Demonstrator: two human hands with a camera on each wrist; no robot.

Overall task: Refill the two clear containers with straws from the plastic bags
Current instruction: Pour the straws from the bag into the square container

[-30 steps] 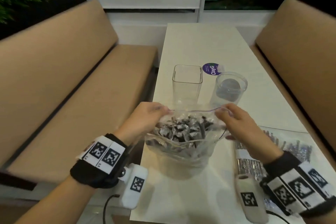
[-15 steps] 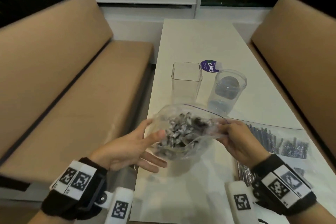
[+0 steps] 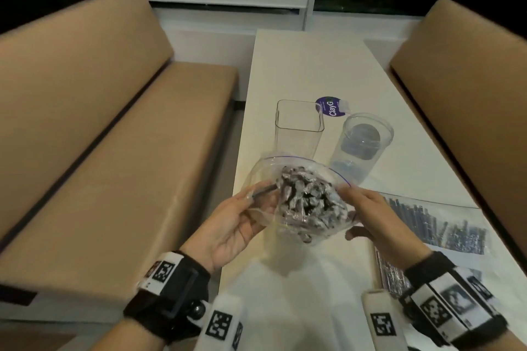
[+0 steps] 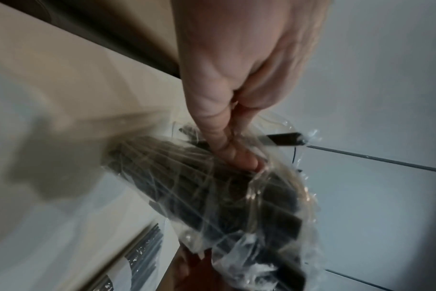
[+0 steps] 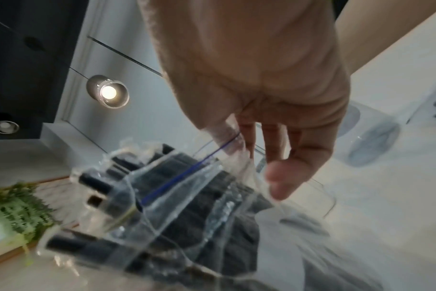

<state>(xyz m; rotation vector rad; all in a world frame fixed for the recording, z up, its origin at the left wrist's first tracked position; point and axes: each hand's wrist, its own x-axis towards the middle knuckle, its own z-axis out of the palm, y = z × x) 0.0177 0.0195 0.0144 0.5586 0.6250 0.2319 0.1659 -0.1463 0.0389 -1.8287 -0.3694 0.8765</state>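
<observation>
A clear zip bag (image 3: 302, 208) full of wrapped dark straws hangs just above the white table (image 3: 308, 65), its mouth open toward me. My left hand (image 3: 256, 202) lies palm up and grips the bag's left side, fingers behind the plastic. One dark straw (image 3: 263, 190) pokes out by the thumb. My right hand (image 3: 349, 209) pinches the bag's right rim; in the right wrist view its fingers (image 5: 286, 173) sit on the blue zip line. Beyond the bag stand an empty square clear container (image 3: 299, 125) and a round clear container (image 3: 362, 145). The left wrist view shows fingers (image 4: 222, 141) pressed into the bag (image 4: 236, 196).
A second flat bag of straws (image 3: 436, 222) lies on the table to the right, and a silver-wrapped bundle (image 3: 390, 273) lies under my right wrist. A purple sticker (image 3: 330, 107) sits behind the containers. Tan benches (image 3: 114, 151) flank the table on both sides.
The bag has risen off the table and tipped its mouth toward me. My left hand let go of the rim, opened, then took the bag's left side palm up. My right hand kept its pinch.
</observation>
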